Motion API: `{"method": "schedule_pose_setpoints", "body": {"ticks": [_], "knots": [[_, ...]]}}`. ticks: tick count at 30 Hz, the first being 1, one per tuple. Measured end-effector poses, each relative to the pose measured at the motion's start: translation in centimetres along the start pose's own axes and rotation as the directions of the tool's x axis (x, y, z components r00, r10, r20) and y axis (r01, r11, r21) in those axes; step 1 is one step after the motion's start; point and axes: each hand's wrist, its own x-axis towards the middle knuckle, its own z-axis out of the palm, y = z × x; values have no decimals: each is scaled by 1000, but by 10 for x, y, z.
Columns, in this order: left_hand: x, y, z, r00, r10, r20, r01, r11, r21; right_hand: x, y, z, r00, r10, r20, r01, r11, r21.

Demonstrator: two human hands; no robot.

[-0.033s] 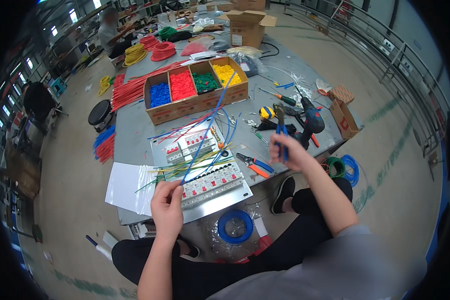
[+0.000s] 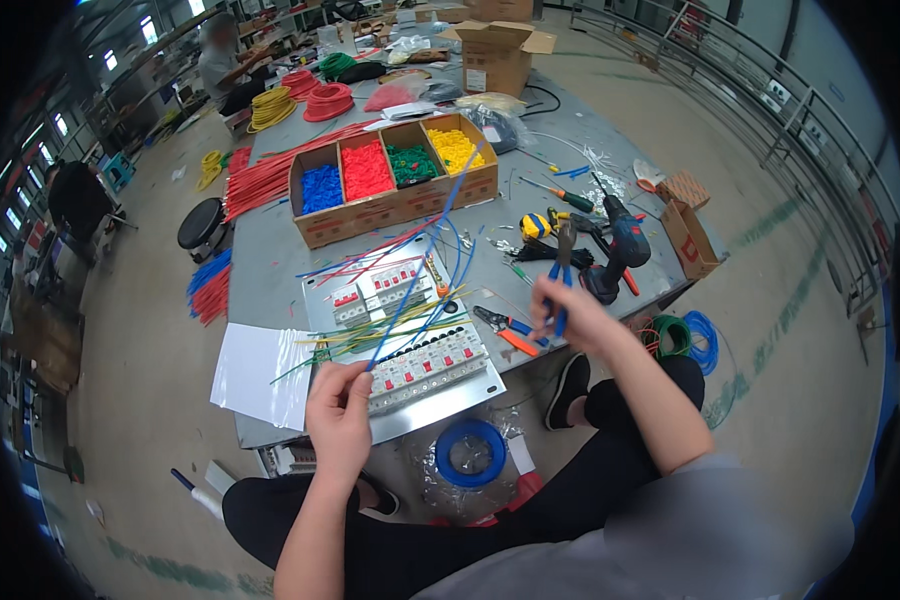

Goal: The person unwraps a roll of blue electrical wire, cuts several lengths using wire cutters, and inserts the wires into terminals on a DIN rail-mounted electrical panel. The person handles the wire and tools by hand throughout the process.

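My left hand [image 2: 340, 405] pinches the near end of a long blue wire [image 2: 420, 265] that rises away over the table. My right hand [image 2: 572, 318] is shut on blue-handled pliers [image 2: 562, 262], held upright with the jaws pointing away. Between the hands lies a metal mounting plate [image 2: 440, 405] carrying rows of white circuit breakers [image 2: 430, 360] with red switches. Loose blue, red and yellow-green wires fan across the plate.
A cardboard box [image 2: 395, 205] holds blue, red, green and yellow pieces in compartments. A cordless drill [image 2: 620, 245], screwdrivers and orange-handled cutters [image 2: 505, 330] lie to the right. A white sheet [image 2: 255, 375] lies left. Wire coils [image 2: 685, 335] sit on the floor. A person [image 2: 225, 55] works far off.
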Motion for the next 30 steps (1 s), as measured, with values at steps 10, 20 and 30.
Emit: {"method": "schedule_pose_setpoints", "body": {"ticks": [10, 20, 30], "knots": [[-15, 15, 40, 988, 144, 46, -147, 988, 54, -25, 44, 115, 941, -315, 122, 280, 528, -801], [-9, 17, 46, 990, 136, 27, -138, 985, 104, -32, 38, 143, 946, -269, 179, 299, 517, -802], [-6, 6, 46, 999, 31, -22, -29, 998, 61, -37, 52, 160, 966, -208, 151, 243, 550, -799]]}}
